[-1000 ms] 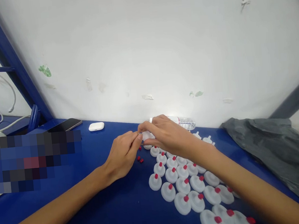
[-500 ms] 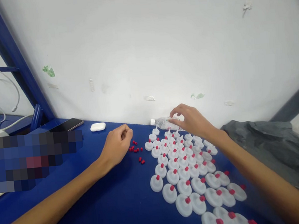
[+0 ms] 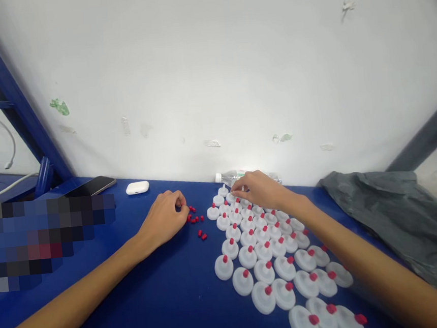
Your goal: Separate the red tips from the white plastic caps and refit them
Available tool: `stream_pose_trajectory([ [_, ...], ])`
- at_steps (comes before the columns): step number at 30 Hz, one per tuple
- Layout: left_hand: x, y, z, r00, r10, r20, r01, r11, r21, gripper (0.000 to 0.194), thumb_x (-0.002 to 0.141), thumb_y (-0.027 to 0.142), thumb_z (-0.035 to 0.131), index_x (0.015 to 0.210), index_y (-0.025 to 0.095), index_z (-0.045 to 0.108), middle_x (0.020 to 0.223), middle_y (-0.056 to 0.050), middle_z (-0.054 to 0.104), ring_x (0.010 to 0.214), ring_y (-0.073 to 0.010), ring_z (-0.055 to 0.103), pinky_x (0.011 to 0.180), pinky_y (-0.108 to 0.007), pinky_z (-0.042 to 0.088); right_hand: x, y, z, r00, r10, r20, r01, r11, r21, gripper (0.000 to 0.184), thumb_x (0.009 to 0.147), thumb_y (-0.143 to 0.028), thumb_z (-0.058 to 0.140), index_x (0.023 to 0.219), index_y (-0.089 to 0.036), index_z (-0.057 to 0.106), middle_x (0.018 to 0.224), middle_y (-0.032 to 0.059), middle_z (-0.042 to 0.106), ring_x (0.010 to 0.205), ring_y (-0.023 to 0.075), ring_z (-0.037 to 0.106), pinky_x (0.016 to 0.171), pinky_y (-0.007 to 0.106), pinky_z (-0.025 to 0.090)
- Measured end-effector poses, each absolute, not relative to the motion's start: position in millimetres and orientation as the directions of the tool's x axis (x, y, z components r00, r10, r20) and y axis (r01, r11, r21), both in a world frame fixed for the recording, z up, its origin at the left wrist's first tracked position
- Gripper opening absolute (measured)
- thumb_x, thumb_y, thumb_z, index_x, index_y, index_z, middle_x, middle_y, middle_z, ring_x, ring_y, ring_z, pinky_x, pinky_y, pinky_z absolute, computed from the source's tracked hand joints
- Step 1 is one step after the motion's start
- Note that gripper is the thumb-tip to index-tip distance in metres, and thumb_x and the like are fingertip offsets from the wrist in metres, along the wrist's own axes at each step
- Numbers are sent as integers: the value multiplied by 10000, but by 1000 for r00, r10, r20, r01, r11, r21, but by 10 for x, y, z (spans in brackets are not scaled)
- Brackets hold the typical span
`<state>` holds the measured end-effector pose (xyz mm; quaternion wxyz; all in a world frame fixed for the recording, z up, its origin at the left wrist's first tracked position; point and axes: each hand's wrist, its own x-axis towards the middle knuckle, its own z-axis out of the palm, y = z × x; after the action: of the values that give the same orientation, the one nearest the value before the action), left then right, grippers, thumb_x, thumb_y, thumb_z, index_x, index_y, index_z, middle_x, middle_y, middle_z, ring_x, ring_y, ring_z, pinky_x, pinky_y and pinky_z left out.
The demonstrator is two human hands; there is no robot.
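My left hand (image 3: 165,215) is closed in a pinch at the edge of a small pile of red caps (image 3: 193,221). Its fingertips touch or hover over the pile, and what they hold is too small to make out. At the back of the rows, my right hand (image 3: 261,188) pinches a white nozzle lid (image 3: 232,197) between thumb and fingers. Many round white lids (image 3: 223,267) with short spouts lie in rows beneath and in front of this hand. Most spouts carry a red cap; a bare white spout shows on the lid (image 3: 223,190) at the back left.
Against the wall lies a clear plastic bottle (image 3: 228,177), partly behind my right hand. A white earbud case (image 3: 137,187) and a dark phone (image 3: 96,185) rest on the blue table (image 3: 169,301). Dark grey plastic sheeting (image 3: 374,196) is bunched at the right.
My right hand has come left and down from in front of the bottle to the lids at the back. The left hand has shifted slightly down, with its fingertips at the red caps. The view has shifted slightly.
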<state>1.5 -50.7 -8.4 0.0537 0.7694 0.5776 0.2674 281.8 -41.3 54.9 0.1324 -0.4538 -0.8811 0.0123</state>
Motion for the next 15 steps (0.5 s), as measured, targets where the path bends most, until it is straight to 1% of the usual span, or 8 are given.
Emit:
stream_pose_trajectory([
  [2,20,-516,-91,200,920,338,866,-327,378,112,804,213,492,792,219,602,839,-60,630,827,-250,575,701,-351,416,2833,-419,577,-546,800,249,795,588,-147,231,974,-311,565,1042,-218,766,912,40,792,827,223,719,727,327,518],
  [4,26,-528,-83,211,923,322,870,-327,370,119,792,204,491,802,222,608,842,-60,629,829,-252,576,703,-351,416,2854,-431,630,-527,805,273,797,579,-170,248,984,-323,545,1090,-222,745,889,32,788,791,211,716,716,324,512],
  [6,33,-539,-65,219,925,310,869,-329,368,124,792,202,486,800,222,608,838,-59,630,827,-252,579,711,-355,416,2876,-447,694,-511,816,270,798,567,-203,240,980,-341,547,1044,-231,751,878,27,783,775,202,713,704,317,507],
  [10,45,-556,-34,226,930,290,865,-329,378,117,794,204,489,799,222,604,837,-53,639,820,-248,583,709,-356,415,2905,-485,800,-531,829,177,794,559,-238,219,942,-369,592,942,-249,776,874,29,782,809,213,715,687,314,511],
  [13,46,-556,-36,230,929,289,866,-331,374,113,798,211,495,797,222,607,834,-52,649,812,-246,586,699,-353,412,2950,-500,849,-498,854,152,827,521,-211,207,929,-352,599,925,-244,777,858,35,780,776,213,712,674,327,513],
  [15,43,-551,-45,235,926,294,869,-336,364,119,805,211,488,789,224,605,823,-49,650,803,-245,585,694,-351,408,3013,-496,880,-463,877,125,859,479,-179,177,907,-326,620,952,-247,773,876,37,781,759,211,710,662,329,511],
])
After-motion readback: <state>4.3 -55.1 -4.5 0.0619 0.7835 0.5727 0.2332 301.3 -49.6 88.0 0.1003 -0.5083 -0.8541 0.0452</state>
